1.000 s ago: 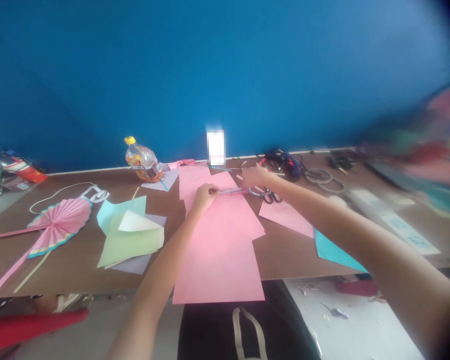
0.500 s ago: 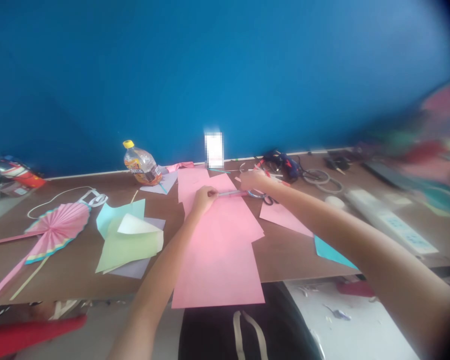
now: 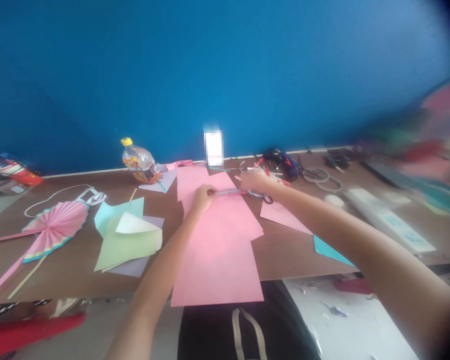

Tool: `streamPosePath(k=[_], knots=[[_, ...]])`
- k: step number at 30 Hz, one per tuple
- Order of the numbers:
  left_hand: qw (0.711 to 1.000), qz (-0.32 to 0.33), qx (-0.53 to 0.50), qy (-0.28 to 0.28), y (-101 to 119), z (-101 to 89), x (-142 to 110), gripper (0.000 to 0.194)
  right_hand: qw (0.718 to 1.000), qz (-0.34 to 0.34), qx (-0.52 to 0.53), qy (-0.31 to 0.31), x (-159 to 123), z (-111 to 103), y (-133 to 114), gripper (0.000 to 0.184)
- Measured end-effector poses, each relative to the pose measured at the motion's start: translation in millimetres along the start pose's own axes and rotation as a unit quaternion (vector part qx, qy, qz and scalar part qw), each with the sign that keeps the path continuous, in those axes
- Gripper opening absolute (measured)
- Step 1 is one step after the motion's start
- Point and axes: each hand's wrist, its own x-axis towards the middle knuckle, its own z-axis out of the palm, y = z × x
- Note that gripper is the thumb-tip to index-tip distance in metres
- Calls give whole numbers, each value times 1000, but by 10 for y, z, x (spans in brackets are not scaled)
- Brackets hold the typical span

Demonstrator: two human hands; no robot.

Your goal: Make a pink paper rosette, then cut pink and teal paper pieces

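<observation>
My left hand (image 3: 205, 198) is closed in a pinch over the pink paper sheets (image 3: 219, 270). From its fingertips a thin greyish-pink strip (image 3: 230, 191) runs right; I cannot tell whether it is paper or a blade. Where the strip ends, the loop handles of a pair of scissors (image 3: 267, 198) show below my right wrist. My right hand (image 3: 255, 181) has its fingers curled downward just beyond those handles; what they grip is hidden. A small pale piece sticks out left of its fingers.
Left of the sheets lie green and blue papers (image 3: 129, 245) and a pink pleated fan (image 3: 58, 227). A yellow-capped bottle (image 3: 139, 165) leans behind. At the right are tape rings (image 3: 328, 182), a power strip (image 3: 401, 227) and a blue sheet (image 3: 332, 250). A bright blurred rectangle (image 3: 213, 148) stands at the wall.
Both hands stay nearly in place. My right hand has shifted slightly, and less of the scissors' handles shows beside it. The whole view has moved a little.
</observation>
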Motion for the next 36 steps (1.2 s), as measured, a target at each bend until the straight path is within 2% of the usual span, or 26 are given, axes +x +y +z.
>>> streamPosePath(k=[12, 16, 19, 21, 23, 26, 29, 32, 36], knots=[[999, 15, 27, -9, 74, -32, -21, 10, 1000, 8, -18, 23, 157, 183, 0, 59], [993, 41, 110, -14, 156, -66, -40, 15, 999, 4, -19, 33, 159, 221, 11, 58], [978, 63, 197, -9, 297, -47, -38, 24, 999, -2, -20, 36, 148, 212, 16, 54], [970, 92, 221, -35, 417, 23, -15, 38, 999, -2, -18, 34, 133, 192, 25, 52], [966, 119, 210, -89, 528, 138, 28, 45, 999, 6, -11, 29, 111, 168, 46, 52], [972, 82, 185, -118, 635, 330, 107, 34, 999, 11, 15, 40, 63, 141, 97, 51], [977, 69, 172, -103, 674, 440, 165, 20, 998, 4, 35, 53, 3, 117, 138, 49], [982, 67, 150, -90, 683, 433, 191, 18, 998, 1, 40, 39, -79, 70, 146, 42], [988, 31, 109, -103, 698, 341, 198, 17, 997, 3, 52, 62, -193, 18, 141, 33]])
